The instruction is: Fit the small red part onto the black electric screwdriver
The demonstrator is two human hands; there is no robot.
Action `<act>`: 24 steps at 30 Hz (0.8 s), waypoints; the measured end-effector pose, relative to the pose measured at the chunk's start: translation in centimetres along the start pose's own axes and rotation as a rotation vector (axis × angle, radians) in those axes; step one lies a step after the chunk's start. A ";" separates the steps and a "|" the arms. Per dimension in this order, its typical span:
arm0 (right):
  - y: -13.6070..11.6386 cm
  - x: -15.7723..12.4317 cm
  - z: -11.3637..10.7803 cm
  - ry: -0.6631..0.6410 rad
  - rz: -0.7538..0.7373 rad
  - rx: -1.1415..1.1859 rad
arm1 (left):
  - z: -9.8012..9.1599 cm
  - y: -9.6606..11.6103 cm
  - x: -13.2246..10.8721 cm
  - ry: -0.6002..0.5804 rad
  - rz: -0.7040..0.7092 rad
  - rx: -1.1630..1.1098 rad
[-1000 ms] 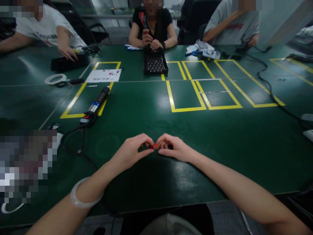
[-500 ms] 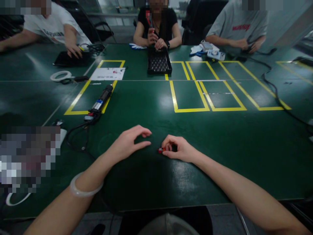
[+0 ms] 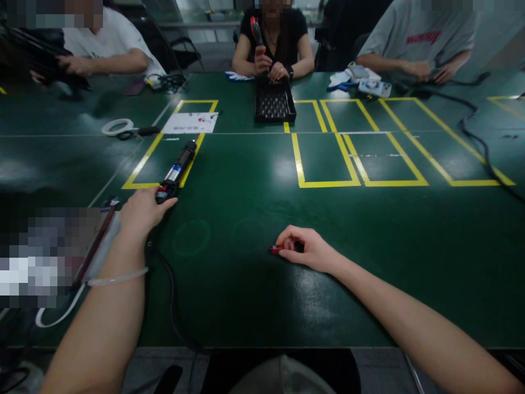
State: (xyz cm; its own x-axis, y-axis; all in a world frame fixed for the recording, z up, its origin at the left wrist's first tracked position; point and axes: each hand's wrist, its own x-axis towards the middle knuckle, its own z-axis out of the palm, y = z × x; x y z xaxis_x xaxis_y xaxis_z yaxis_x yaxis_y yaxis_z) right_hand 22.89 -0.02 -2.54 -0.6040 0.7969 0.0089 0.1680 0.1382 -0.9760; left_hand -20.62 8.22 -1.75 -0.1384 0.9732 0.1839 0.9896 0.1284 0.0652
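Note:
My left hand (image 3: 141, 210) is at the rear, cable end of a black electric screwdriver (image 3: 178, 164) with a blue and silver label. Its thumb stretches out along the near side of the tool, apart from the fingers, which are partly hidden. The screwdriver lies slanted on the green table, its tip pointing away from me. In front of me, my right hand (image 3: 305, 247) rests on the table, its fingers curled round a small red and orange piece (image 3: 274, 249). Only the red end of that piece shows, so its kind is unclear.
Yellow tape rectangles (image 3: 328, 184) mark the green table (image 3: 246, 295). A black cable (image 3: 170, 284) runs to the near edge. Across stand a black tray (image 3: 274, 116), a white sheet (image 3: 191, 123) and a tape roll (image 3: 118, 127). Three people sit opposite; the middle one holds a red-handled tool (image 3: 256, 30).
My left hand has moved left and forward, from beside my right hand to the screwdriver's rear end. My right hand stays in place. The person at far left has lifted a dark object.

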 end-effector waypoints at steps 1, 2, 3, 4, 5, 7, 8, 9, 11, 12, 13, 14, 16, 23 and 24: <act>0.0 0.0 0.0 -0.001 -0.001 0.001 | -0.1 0.4 -0.1 -0.017 -0.001 0.018; 0.0 0.0 0.0 -0.002 -0.005 0.005 | -0.3 0.9 -0.2 -0.043 -0.004 0.038; 0.0 0.0 0.0 0.002 -0.011 0.011 | -0.4 1.4 -0.4 -0.067 -0.007 0.057; 0.1 0.0 0.1 0.008 -0.017 0.017 | -0.6 2.0 -0.6 -0.086 -0.011 0.073; 0.1 0.0 0.1 0.017 -0.025 0.023 | -0.7 2.7 -0.9 -0.102 -0.013 0.080; 0.2 0.1 0.1 0.043 -0.039 0.029 | -0.8 4.0 -1.4 -0.112 -0.018 0.068; 0.3 0.1 0.1 0.061 -0.046 0.027 | -0.9 4.7 -1.7 -0.112 -0.015 0.057; 0.3 0.1 0.1 0.080 -0.055 0.022 | -0.9 5.4 -2.0 -0.112 -0.008 0.049; 0.5 0.2 0.0 0.122 -0.077 0.006 | -1.2 6.9 -2.6 -0.109 0.027 0.063; 0.6 0.3 -0.1 0.141 -0.089 -0.006 | -1.3 7.7 -2.9 -0.110 0.051 0.086; 0.6 0.4 -0.1 0.156 -0.101 -0.021 | -1.5 8.5 -3.2 -0.118 0.080 0.111; 0.7 0.4 -0.2 0.167 -0.113 -0.042 | -1.6 9.4 -3.5 -0.126 0.112 0.134; 0.8 0.5 -0.2 0.176 -0.136 -0.092 | -1.9 11.1 -4.1 -0.126 0.188 0.159; 0.6 0.5 -0.2 0.166 -0.208 -0.268 | -1.9 16.8 -7.7 -0.025 0.485 0.134; 0.5 0.5 -0.2 0.173 -0.214 -0.292 | -1.9 17.5 -8.2 -0.017 0.517 0.119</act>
State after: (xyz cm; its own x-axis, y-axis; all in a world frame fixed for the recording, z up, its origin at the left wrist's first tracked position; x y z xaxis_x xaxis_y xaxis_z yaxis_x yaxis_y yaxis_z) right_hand 22.87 0.57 -3.02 -0.5131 0.8160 0.2662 0.2819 0.4531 -0.8457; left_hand -2.25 2.09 -0.28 0.3686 0.9179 0.1468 0.9263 -0.3493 -0.1416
